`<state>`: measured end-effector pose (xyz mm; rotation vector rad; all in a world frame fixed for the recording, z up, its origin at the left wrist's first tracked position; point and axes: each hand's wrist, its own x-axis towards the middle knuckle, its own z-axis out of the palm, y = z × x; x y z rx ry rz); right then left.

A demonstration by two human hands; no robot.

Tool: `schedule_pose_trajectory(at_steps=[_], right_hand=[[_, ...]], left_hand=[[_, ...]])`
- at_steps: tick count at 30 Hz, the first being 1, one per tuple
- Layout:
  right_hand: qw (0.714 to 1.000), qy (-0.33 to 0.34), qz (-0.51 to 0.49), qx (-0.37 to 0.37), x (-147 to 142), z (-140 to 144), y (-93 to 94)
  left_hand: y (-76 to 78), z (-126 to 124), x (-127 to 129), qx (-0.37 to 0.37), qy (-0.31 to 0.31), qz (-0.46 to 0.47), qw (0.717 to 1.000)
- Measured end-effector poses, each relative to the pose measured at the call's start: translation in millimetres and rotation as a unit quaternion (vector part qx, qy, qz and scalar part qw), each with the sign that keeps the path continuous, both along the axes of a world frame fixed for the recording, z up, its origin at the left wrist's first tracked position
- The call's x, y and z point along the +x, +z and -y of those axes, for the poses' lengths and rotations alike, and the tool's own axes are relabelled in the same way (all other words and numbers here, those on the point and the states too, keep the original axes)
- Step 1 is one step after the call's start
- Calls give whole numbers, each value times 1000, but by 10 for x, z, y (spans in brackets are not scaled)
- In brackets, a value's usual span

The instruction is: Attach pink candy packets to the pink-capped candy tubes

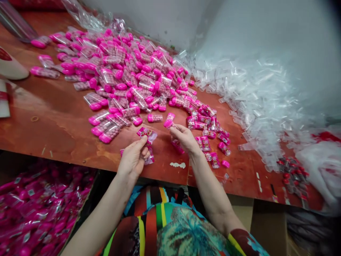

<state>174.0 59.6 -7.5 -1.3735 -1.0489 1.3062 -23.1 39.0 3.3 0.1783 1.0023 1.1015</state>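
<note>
My left hand (135,154) pinches a printed pink plastic sleeve (148,134) between thumb and finger over the table's front part. More pink sleeves (150,156) lie beneath and beside that hand. In my right hand (183,138) is a small pink-capped bottle (168,121), gripped at its lower end, cap pointing away from me; most of its body is hidden by the fingers. A pink wrapped piece (177,145) lies under the right hand. Just beyond both hands a clear bottle of pink beads (155,118) with a pink cap lies on its side.
A large heap of pink-capped bead bottles (128,71) covers the back of the red-brown table (53,131). Wrapped pink bottles (205,121) lie to the right, beside piled clear tubes (250,92). Small red-and-dark items (293,174) sit at far right. A box of pink packages (39,213) stands lower left.
</note>
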Motion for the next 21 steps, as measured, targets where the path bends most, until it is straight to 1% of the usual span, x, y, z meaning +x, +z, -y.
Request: schedule_pose_trajectory(at_steps=[2,3,5,7,10,12,15,19,21], right_hand=[[992,-9,-119,-37,-93,241,7],[986,-22,-157,-50,-142,348,11],[978,-53,-191,-67,-240,537,22],[979,-75,-180,-64,-330,688,36],[987,-83,-136,-35,-431,825,49],[989,-92,-113,-23,-473,862,42],[990,-102,-92,-25,-506,887,11],[992,-90,-81,-35,-521,936,-26],[993,-80,-81,-34,-517,956,-38]], left_hand=[[1,15,23,-16,13,18,1000],[-3,28,41,-24,18,26,999],[-18,65,86,-37,22,36,998],[-35,108,140,-41,21,39,998],[-53,165,219,-40,15,35,998],[-57,190,259,-39,10,32,999],[-63,213,290,-30,2,34,999],[-86,241,287,-9,-11,37,999],[-101,260,276,5,-35,35,999]])
